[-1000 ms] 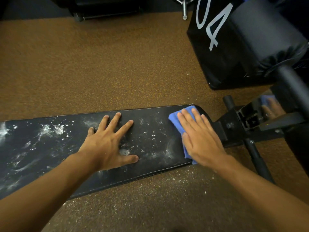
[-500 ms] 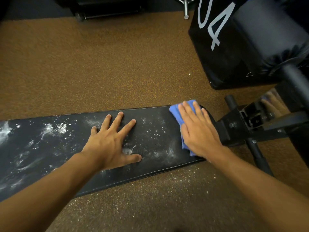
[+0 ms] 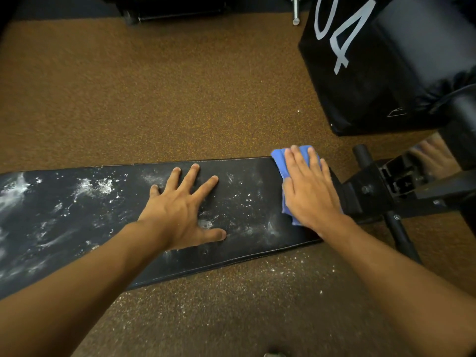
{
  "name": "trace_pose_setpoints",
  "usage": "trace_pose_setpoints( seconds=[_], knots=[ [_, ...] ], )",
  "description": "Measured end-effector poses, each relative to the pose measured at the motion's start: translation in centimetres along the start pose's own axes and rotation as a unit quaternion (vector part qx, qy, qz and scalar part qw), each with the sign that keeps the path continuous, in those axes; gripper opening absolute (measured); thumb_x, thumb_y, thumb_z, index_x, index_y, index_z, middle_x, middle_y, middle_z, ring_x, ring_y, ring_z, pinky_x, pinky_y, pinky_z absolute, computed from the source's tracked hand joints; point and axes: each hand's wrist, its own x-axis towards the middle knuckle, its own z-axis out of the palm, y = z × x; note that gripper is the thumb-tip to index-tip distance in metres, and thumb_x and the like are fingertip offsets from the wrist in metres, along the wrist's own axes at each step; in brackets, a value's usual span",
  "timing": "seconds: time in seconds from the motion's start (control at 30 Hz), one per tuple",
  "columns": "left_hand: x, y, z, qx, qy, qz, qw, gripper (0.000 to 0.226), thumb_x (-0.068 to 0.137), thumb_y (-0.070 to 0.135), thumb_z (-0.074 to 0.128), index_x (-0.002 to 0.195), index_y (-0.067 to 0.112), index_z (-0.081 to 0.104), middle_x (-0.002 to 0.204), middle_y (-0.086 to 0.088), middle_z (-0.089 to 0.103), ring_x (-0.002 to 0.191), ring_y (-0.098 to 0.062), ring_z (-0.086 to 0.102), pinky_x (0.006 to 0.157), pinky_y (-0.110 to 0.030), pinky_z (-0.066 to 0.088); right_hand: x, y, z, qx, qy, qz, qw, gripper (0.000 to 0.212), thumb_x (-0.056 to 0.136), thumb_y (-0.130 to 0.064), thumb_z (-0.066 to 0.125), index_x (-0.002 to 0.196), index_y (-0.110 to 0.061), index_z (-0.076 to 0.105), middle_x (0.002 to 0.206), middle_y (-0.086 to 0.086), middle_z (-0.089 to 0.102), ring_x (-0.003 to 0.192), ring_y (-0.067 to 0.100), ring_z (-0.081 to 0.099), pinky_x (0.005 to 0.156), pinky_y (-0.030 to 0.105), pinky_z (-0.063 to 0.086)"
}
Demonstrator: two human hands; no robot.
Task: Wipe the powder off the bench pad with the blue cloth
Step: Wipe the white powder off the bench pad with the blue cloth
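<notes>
Right hand [image 3: 310, 193] flat on blue cloth [image 3: 279, 158], bench pad [image 3: 77, 228] end.

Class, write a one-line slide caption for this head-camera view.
Right hand presses blue cloth on powder-streaked bench pad; left hand rests flat.

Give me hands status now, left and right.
Left hand: open, flat on the bench pad, holding nothing.
Right hand: open, palm pressing the blue cloth onto the pad.
</notes>
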Motion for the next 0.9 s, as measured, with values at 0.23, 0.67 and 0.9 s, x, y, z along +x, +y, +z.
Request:
trace_pose_setpoints(
  seconds=[0.23, 0.67, 0.9],
  knots=[
    [-0.2, 0.2, -0.3, -0.007, -0.006, -0.007, 1.000, 0.121, 0.060, 0.101, 0.035, 0.155, 0.046, -0.016, 0.167, 0.003, -0.022, 0.155, -0.033, -0.011, 0.117, -0.066, 0.021, -4.9, -2.1, -0.1, 0.000, -0.040, -0.126, 0.991, 0.064, 0.101, -0.034, 0.021, 0.161, -0.016, 0.014, 0.170, 0.000, 0.011, 0.156, 0.025, 0.001, 0.125, 0.050, 0.011],
    [0.0, 0.1, -0.1, -0.012, -0.002, -0.010, 1.000, 0.121, 0.060, 0.101, 0.037, 0.154, 0.047, -0.016, 0.167, 0.003, -0.022, 0.155, -0.034, -0.011, 0.118, -0.067, 0.020, -4.7, -4.4, 0.2, -0.002, -0.035, -0.119, 0.992, 0.063, 0.102, -0.033, 0.020, 0.162, -0.016, 0.012, 0.170, 0.000, 0.009, 0.156, 0.026, -0.001, 0.126, 0.050, 0.010],
    [0.1, 0.1, 0.0, -0.012, 0.001, -0.006, 1.000, 0.120, 0.061, 0.101, 0.036, 0.154, 0.047, -0.017, 0.167, 0.002, -0.022, 0.154, -0.035, -0.011, 0.117, -0.068, 0.019, -0.1, -1.4, 0.1, -0.006, -0.007, 0.008, 1.000, 0.071, 0.093, -0.040, 0.012, 0.161, -0.018, 0.016, 0.169, 0.001, 0.017, 0.156, 0.028, 0.007, 0.125, 0.049, 0.011]
  ],
)
